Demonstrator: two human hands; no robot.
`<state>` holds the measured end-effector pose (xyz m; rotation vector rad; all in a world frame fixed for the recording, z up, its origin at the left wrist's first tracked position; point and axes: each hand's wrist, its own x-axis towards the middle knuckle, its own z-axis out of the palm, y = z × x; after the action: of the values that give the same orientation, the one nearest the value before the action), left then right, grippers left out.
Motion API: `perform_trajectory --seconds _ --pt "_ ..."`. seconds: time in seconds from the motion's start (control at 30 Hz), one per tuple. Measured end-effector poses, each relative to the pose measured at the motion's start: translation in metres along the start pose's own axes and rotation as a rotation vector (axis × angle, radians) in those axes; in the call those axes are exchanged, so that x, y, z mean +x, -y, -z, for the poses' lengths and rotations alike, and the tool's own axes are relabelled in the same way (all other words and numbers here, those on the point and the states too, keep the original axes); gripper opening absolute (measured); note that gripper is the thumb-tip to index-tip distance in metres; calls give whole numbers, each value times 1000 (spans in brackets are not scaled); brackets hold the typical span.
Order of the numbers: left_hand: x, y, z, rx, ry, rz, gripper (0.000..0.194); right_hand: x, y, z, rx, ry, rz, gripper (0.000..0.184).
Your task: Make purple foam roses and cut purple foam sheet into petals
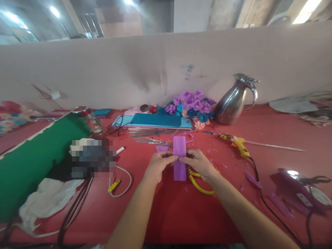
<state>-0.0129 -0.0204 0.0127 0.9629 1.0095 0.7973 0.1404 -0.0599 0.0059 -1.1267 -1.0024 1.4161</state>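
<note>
A purple paper strip (179, 145) is held upright over the red table in the middle of the head view. My left hand (162, 163) pinches its left edge, thumb on the front face. From the other side my right hand (199, 162) grips the right edge the same way, and the two thumb tips nearly meet. The fingers behind the strip are hidden. Just below my right hand lie the yellow handles of scissors (201, 186), partly covered by that hand. Small purple scraps (162, 148) are scattered behind the strip.
Purple paper roses (193, 101) and a steel jug (231, 102) stand at the back. A yellow glue gun (240, 145) with a black cord lies right. Blue sheets (157, 120) and thin wires (153, 140) lie behind my hands. A green board (38, 159) and white cable (129, 176) are left.
</note>
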Motion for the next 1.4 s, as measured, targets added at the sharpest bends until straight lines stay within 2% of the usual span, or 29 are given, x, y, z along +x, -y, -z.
perform_trajectory --seconds 0.27,0.47,0.63,0.8,1.2,1.4 --pt "2 0 1 2 -16 45 21 0 1 0 -6 -27 13 20" --pt "3 5 1 3 50 30 21 3 -3 4 -23 -42 -3 19" --pt "0 2 -3 -56 74 24 24 2 -3 2 -13 46 -39 15" --pt "0 1 -2 -33 75 14 25 2 -2 1 -25 0 38 14" --pt "0 0 -3 -91 60 85 24 2 -3 4 -81 2 1 14" --pt "1 1 -1 -118 50 89 17 3 -4 5 -41 11 -6 14"
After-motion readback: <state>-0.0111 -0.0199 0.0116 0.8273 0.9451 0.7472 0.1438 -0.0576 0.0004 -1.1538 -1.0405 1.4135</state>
